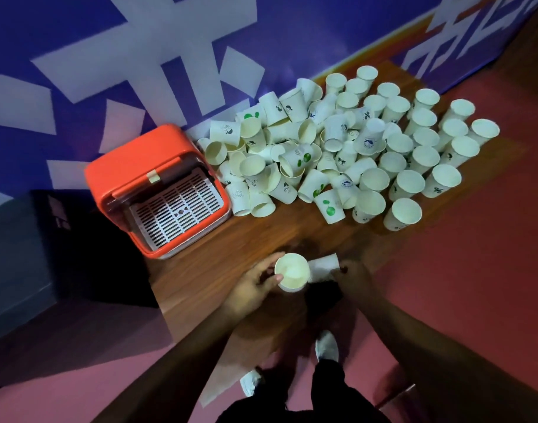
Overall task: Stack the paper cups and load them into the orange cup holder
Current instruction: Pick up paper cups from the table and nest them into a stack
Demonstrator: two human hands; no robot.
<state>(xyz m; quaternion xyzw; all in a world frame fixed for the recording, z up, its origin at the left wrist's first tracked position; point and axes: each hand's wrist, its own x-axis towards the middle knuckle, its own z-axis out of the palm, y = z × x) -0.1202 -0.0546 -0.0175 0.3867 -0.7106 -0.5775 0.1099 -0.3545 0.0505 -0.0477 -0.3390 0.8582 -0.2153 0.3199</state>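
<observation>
Wood table (200, 279), blue wall (63, 22) behind: stacking near front edge
L hand (255, 285) curled round upright cup (292, 271); R hand (351, 277) pinching 2nd cup (324, 267), axis sideways, just right of it

Arms: the left forearm (185, 361) and the right forearm (429, 340) are showing bare all the way down to the frame's lower edge.
Hands: the left hand (252, 288) and the right hand (350, 279) are showing bare; dim light and blur are hiding finer detail.
Legs: the person is wearing black trousers (329, 389) reaching down to the shoes.
Feet: the person is wearing whitish, round-toed footwear, the left shoe (251, 383) and the right shoe (326, 346); blur is smearing their details.
</observation>
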